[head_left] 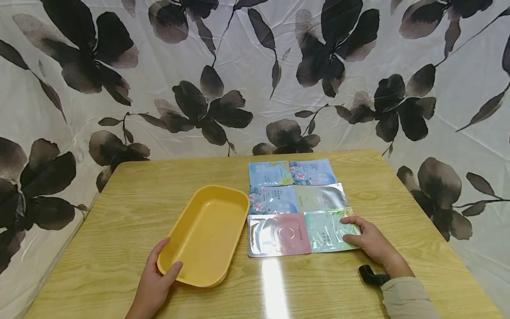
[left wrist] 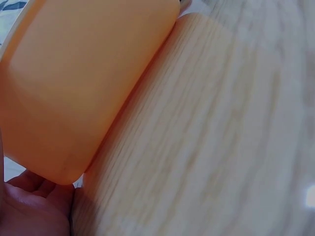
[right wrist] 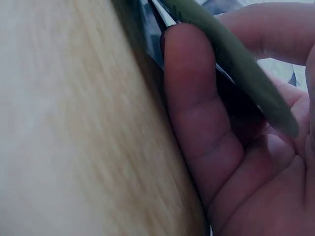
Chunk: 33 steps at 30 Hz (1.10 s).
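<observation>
My left hand (head_left: 156, 278) grips the near left corner of a yellow plastic basin (head_left: 207, 239), thumb over the rim and fingers along the outer side. In the left wrist view the basin's outer wall (left wrist: 83, 83) rises beside the tabletop. At the right, my right hand (head_left: 372, 243) pinches the right edge of a green sheet mask packet (head_left: 324, 231). The right wrist view has one finger (right wrist: 192, 83) beneath the raised packet edge (right wrist: 246, 73) and another on its other side. A pink and silver packet (head_left: 279, 235) lies left of the green one.
Beyond these lie a blue flowered packet (head_left: 275, 200) and a pale silver one (head_left: 320, 198). Two more blue packets (head_left: 268, 173) form the far row. All lie on a wooden table (head_left: 139, 199), with a flower-printed cloth (head_left: 255, 79) hanging behind. A black band (head_left: 372, 277) circles the right wrist.
</observation>
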Tool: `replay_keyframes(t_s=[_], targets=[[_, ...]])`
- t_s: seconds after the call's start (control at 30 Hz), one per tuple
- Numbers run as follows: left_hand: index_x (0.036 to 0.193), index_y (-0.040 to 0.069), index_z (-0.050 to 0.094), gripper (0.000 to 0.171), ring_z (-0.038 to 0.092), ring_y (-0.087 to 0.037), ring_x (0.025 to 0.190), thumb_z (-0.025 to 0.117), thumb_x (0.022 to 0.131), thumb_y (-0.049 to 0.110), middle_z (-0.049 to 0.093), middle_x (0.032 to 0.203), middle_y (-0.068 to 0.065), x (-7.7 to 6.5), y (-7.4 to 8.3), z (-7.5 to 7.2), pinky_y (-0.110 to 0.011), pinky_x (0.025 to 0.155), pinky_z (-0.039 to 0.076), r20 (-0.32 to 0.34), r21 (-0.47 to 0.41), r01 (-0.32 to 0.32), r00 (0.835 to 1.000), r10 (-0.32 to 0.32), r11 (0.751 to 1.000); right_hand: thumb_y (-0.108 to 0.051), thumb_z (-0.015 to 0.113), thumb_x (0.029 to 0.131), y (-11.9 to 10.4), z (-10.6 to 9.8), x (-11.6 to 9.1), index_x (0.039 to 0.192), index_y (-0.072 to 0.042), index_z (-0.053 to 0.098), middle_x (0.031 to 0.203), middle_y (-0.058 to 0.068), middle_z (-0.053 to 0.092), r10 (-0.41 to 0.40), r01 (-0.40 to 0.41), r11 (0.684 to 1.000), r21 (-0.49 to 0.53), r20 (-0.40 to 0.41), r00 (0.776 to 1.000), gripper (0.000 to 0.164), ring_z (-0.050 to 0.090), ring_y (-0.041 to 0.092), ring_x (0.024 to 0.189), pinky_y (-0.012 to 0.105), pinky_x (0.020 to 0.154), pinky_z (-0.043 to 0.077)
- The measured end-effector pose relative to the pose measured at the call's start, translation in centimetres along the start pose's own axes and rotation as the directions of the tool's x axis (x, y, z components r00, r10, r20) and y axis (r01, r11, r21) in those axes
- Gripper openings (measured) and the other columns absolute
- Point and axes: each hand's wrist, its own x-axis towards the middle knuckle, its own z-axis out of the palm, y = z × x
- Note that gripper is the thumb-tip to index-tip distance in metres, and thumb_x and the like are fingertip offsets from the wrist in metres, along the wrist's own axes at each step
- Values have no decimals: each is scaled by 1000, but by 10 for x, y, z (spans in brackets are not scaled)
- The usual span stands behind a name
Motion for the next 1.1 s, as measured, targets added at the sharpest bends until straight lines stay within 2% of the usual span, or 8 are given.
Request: replay_keyframes(t_s=[0.23, 0.37, 0.5, 0.63, 0.77, 0.93, 1.1], targets=[[150, -3, 25, 63, 55, 3, 104, 61, 98, -2, 34, 139, -23, 0, -2, 0, -14, 82, 50, -6, 11, 10, 1000, -10, 1000, -10, 73, 90, -2, 2, 0, 131, 3, 56, 132, 27, 53, 8, -10, 997, -82, -30, 1000, 47, 48, 32, 114, 22, 90, 39], [150, -3, 25, 63, 55, 2, 104, 61, 98, -3, 35, 138, -24, 1, -3, 1, -14, 82, 50, -3, 2, 2, 1000, -2, 1000, -12, 74, 89, -4, 2, -1, 135, 2, 53, 136, 30, 50, 10, -17, 993, -120, -52, 999, 52, 48, 37, 117, 38, 96, 40], [150, -4, 25, 63, 55, 3, 104, 61, 97, -3, 35, 139, -25, 1, -3, 1, -14, 81, 50, -3, 11, -4, 1000, 4, 1000, -16, 74, 91, -6, 1, -1, 140, 1, 49, 144, 31, 42, 32, -39, 991, -132, -53, 998, 58, 43, 40, 125, 50, 100, 35], [150, -3, 26, 63, 55, 3, 103, 61, 98, -2, 35, 139, -21, 2, -2, 0, -14, 81, 50, -9, 32, 6, 1000, -6, 999, -22, 73, 92, -8, 0, -2, 145, -2, 46, 147, 30, 40, 48, -57, 986, -158, -58, 997, 62, 47, 41, 123, 52, 99, 38], [150, -4, 26, 63, 55, 3, 103, 61, 97, -3, 36, 138, -23, 3, -2, 1, -14, 81, 50, -13, 14, 1, 1000, 0, 1000, -26, 72, 94, -10, -1, -2, 147, -4, 44, 145, 31, 43, 52, -64, 982, -178, -69, 996, 64, 53, 44, 119, 53, 96, 42], [150, -5, 25, 63, 55, 1, 104, 59, 96, -7, 36, 137, -27, 3, -4, 1, -14, 81, 50, -7, -22, -23, 1000, 23, 999, -27, 70, 95, -10, -3, -2, 148, -2, 41, 143, 36, 42, 55, -69, 979, -194, -77, 996, 65, 48, 51, 125, 57, 99, 42], [150, -4, 25, 64, 55, 1, 105, 59, 96, -8, 34, 139, -27, 2, -5, 1, -14, 81, 50, -4, -30, -22, 1000, 22, 999, -28, 71, 95, -9, -2, -3, 148, -1, 41, 136, 34, 49, 57, -77, 971, -226, -93, 994, 66, 52, 46, 117, 56, 94, 44]])
